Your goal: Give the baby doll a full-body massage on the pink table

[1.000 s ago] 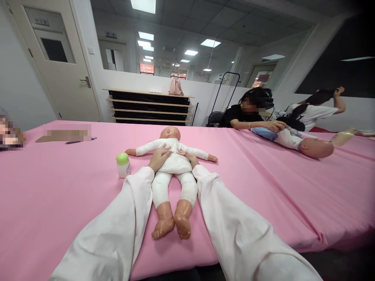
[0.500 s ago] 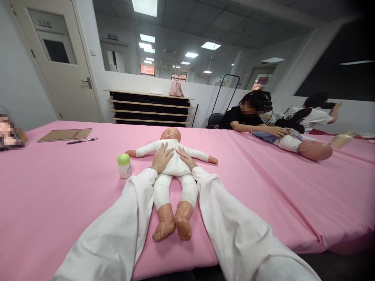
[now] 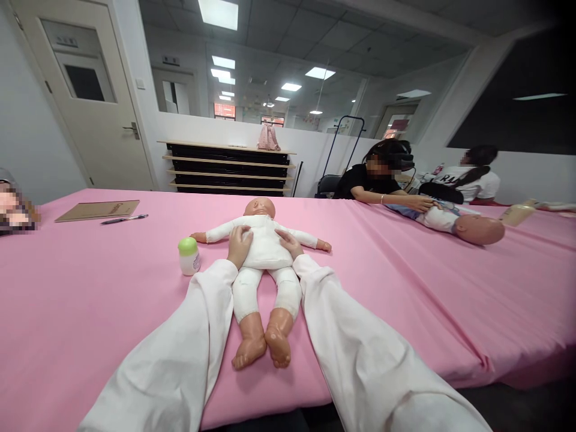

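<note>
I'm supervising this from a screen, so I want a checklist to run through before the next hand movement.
1. White-clothed tan plastic doll lying flat on pink tablecloth: ok.
2. Left hand touching doll's torso: ok.
3. Right hand touching torso: ok.
4. White plastic jar with round green lid upright, closed: ok.
5. Left white cloth sleeve clear of jar: cannot tell.
6. Flat brown notebook and slim dark pen clear of both hands: ok.

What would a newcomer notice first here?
A baby doll in white lies arms outspread on the pink tablecloth, a person's left fingers and right fingers on its torso's sides. A green-lidded jar stands left of it; far right, another baby doll lies by a co-worker's hand.
</note>
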